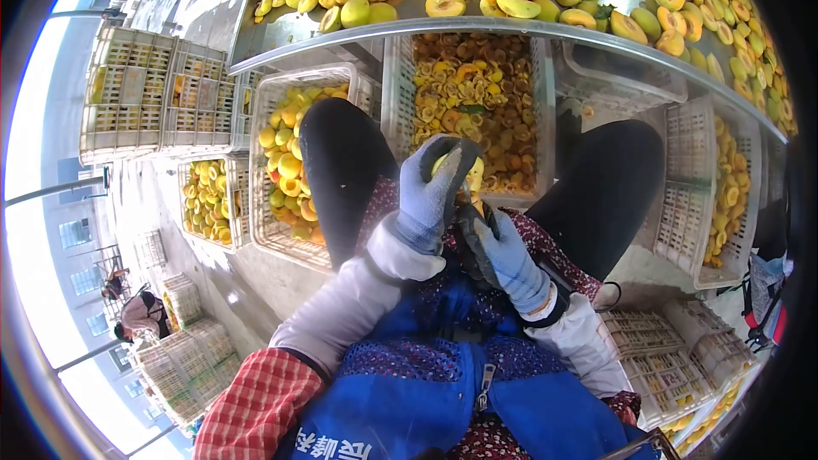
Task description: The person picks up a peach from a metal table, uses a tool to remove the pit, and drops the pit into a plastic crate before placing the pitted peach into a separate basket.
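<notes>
**Head view: one peach in hand, crates part-filled**

Head camera shows my left hand [430, 192], in a grey knitted glove, wrapped around a yellow-green round peach [467, 172] held above my lap. My right hand [509, 260], gloved the same, sits just below it, closed on something dark that I take for a small knife, though I cannot tell for sure. That peach looks to me partly worked, not yet dropped anywhere.

Outward from the hands: directly past my knees stands a white plastic lattice crate of orange pits and trimmings [477, 102], fairly full. To its left a white lattice crate of whole yellow fruit [285, 162] sits about half full, and another one [209, 200] lies further left. On my right a fourth white crate [724, 187] holds yellow pieces along one side. So I count four fruit crates close by, plus empty stacks.

Above, the curved metal table [409, 34] carries dozens of halved peaches, too many to count. I judge plenty of whole fruit left.
</notes>
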Tool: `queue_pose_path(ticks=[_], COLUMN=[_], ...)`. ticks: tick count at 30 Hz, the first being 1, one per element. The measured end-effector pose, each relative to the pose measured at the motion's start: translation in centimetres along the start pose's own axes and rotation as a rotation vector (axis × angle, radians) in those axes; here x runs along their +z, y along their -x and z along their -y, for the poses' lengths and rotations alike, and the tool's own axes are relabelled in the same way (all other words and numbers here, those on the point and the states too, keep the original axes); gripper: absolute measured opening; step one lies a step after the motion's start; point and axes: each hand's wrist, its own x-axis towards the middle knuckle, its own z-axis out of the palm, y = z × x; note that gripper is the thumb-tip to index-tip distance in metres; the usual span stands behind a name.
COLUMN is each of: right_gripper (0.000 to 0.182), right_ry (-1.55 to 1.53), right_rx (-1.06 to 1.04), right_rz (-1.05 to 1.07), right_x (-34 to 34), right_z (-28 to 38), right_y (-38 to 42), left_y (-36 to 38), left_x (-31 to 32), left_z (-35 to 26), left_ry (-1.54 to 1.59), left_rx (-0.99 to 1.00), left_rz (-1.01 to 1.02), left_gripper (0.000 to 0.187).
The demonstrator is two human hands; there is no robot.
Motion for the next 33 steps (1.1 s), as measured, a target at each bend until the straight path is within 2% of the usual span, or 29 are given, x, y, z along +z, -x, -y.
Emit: queue_pose_path(ticks=[1,2,4,5,7,8,10,14,16,18,20,21,23,24,25,29,31,32,33], right_gripper=[0.034,0.034,0.035,0.035,0.038,0.038,0.036,0.033,0.033,0.034,0.035,0.035,0.036,0.035,0.035,0.032,0.029,0.029,0.028], right_ry=[-0.317,-0.316,0.225,0.225,0.975,0.976,0.770,0.641,0.888,0.931,0.975,1.013,1.051,0.648,0.241,0.116,-0.166,-0.170,-0.355], right_rx=[0.263,0.261,-0.115,-0.118,-0.661,-0.660,-0.376,-0.265,-0.644,-0.605,-0.572,-0.626,-0.679,-0.396,-0.111,-0.069,0.119,0.122,0.176], right_rz=[0.020,0.019,-0.094,-0.093,-0.185,-0.188,-0.145,-0.120,-0.076,-0.046,-0.016,0.003,0.023,0.045,0.061,0.073,0.122,0.122,0.148], right_x=[-0.1,0.0,0.7,0.6,0.7,0.7,0.9,0.6,0.3,0.1,-0.1,-0.3,-0.3,0.1,0.2,0.2,0.2,0.2,0.0], right_z=[0.3,0.0,-0.7,-0.4,1.7,2.4,3.3,1.9,1.2,1.7,1.9,1.8,1.6,1.5,1.3,0.8,1.3,1.0,0.5], right_y=[0.1,0.2,0.4,0.4,0.6,0.8,1.1,0.9,0.7,1.0,1.0,1.0,1.0,0.9,1.0,1.0,1.0,1.1,1.3], left_y=[0.0,0.0,-0.1,-0.1,-0.1,0.1,0.2,0.4,0.2,0.2,-0.2,-0.4,-0.3,-0.3,-0.6,-1.0,-1.0,-1.1,-1.5], left_x=[0.0,0.2,0.4,0.4,0.4,0.4,0.1,-0.4,-0.6,-0.8,-1.0,-1.1,-1.1,-1.0,-0.9,-0.5,-0.3,-0.4,-0.4], left_z=[-0.2,-0.5,-1.1,-1.3,-1.6,-2.0,-2.8,-2.5,-2.5,-2.6,-3.2,-3.5,-4.6,-4.8,-4.5,-4.1,-3.8,-3.8,-3.9], left_ry=[-0.035,-0.034,-0.050,-0.051,-0.160,-0.159,-0.238,-0.280,-0.333,-0.392,-0.594,-0.737,-0.806,-0.873,-0.834,-0.800,-0.753,-0.756,-0.705], left_rx=[0.026,0.028,0.156,0.158,0.243,0.242,0.308,0.282,0.347,0.403,0.654,0.721,0.712,0.705,0.734,0.725,0.623,0.619,0.621], left_rz=[0.016,0.018,0.015,0.015,0.024,0.027,0.069,0.041,0.047,0.048,0.083,0.088,0.163,0.237,0.214,0.224,0.231,0.233,0.300], left_gripper=[0.019,0.019,0.019,0.019,0.020,0.020,0.022,0.022,0.023,0.024,0.024,0.022,0.023,0.024,0.023,0.023,0.022,0.022,0.021])
